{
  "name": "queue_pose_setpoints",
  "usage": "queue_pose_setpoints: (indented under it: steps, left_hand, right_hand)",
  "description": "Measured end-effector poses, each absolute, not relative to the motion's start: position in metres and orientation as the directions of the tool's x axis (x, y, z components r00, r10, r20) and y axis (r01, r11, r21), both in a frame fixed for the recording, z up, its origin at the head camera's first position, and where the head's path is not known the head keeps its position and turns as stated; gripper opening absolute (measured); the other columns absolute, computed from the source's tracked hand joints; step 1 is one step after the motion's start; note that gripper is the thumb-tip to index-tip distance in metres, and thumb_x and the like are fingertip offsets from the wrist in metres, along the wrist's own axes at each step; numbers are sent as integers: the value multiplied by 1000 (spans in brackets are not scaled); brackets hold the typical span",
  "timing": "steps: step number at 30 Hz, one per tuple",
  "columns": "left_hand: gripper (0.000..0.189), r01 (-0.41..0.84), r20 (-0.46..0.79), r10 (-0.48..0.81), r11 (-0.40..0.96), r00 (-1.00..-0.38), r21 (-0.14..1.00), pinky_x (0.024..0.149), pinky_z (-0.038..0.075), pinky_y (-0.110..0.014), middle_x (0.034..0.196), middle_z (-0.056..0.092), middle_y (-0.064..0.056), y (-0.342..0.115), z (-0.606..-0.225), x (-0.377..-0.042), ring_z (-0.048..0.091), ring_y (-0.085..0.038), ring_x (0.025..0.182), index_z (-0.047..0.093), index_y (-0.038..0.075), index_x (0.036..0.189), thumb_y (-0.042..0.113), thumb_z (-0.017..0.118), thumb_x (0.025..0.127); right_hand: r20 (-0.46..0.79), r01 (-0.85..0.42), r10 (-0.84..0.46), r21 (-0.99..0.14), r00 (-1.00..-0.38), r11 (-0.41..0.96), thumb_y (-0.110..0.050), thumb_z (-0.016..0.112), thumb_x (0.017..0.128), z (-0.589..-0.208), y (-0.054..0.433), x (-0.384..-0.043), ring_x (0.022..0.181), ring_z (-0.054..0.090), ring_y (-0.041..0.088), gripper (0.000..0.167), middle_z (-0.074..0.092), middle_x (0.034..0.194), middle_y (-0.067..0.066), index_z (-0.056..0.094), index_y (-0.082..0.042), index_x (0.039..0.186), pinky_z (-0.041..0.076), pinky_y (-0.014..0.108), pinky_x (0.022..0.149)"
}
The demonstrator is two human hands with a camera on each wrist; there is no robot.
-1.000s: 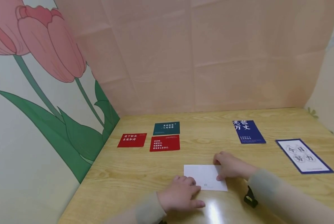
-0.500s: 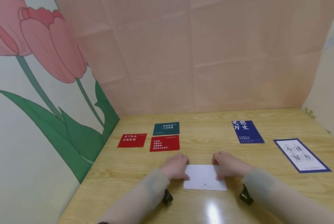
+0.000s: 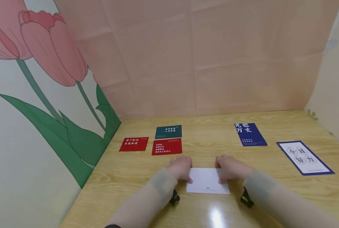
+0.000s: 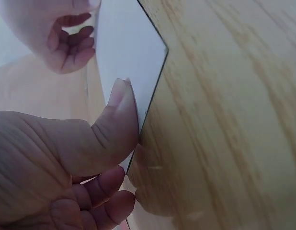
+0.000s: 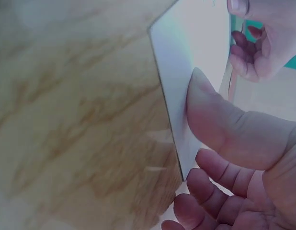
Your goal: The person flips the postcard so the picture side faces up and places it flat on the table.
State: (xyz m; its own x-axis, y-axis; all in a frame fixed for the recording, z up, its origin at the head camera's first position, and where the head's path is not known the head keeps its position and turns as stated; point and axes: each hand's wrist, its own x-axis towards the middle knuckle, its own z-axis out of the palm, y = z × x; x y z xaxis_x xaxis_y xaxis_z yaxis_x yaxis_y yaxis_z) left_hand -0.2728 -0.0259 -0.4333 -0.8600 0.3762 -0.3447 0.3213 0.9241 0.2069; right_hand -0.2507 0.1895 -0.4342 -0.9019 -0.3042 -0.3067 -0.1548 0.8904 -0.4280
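A white card (image 3: 206, 182) with a small printed mark near its front edge lies flat on the wooden table (image 3: 146, 190), in the middle of the head view. At its left edge, my left hand (image 3: 181, 167) holds it near the far corner, thumb on the card's face. My right hand (image 3: 231, 168) grips the opposite edge in the same way. In the left wrist view the thumb (image 4: 117, 120) lies over the card (image 4: 133, 43), with curled fingers at its edge. The right wrist view has that thumb (image 5: 215, 112) on the card (image 5: 174, 57) and fingers bent beside the edge.
Two red cards (image 3: 133, 144) and a green card (image 3: 168, 131) lie to the back left. On the right are a blue card (image 3: 252, 136) and a blue-bordered white card (image 3: 304, 158). A pinkish sheet (image 3: 192, 63) hangs behind the table; a tulip-painted wall (image 3: 44, 126) borders the left.
My left hand has moved forward from the card's front left to its left edge and taken hold there. The right hand stays on the right edge; the card has hardly moved.
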Motion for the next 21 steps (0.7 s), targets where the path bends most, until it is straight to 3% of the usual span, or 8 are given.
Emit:
queue_pose_setpoints:
  steps: [9, 21]
  left_hand:
    - [48, 308, -352, 359, 931, -865, 194, 98, 37, -44, 93, 55, 3, -22, -436, -274, 49, -16, 92, 61, 21, 100, 32, 89, 62]
    - [54, 292, -367, 346, 936, -864, 195, 87, 37, -38, 92, 57, 3, -21, -433, -276, 49, -17, 88, 59, 19, 104, 33, 89, 62]
  right_hand:
    - [-347, -118, -290, -440, -892, 890, -15, 88, 63, -437, 191, -256, 80, 51, 23, 47, 55, 88, 5, 58, -10, 99, 47, 43, 76]
    - [-358, -93, -280, -460, -891, 883, -12, 88, 61, -433, 188, -257, 81, 51, 24, 46, 55, 89, 4, 58, -11, 96, 46, 42, 76]
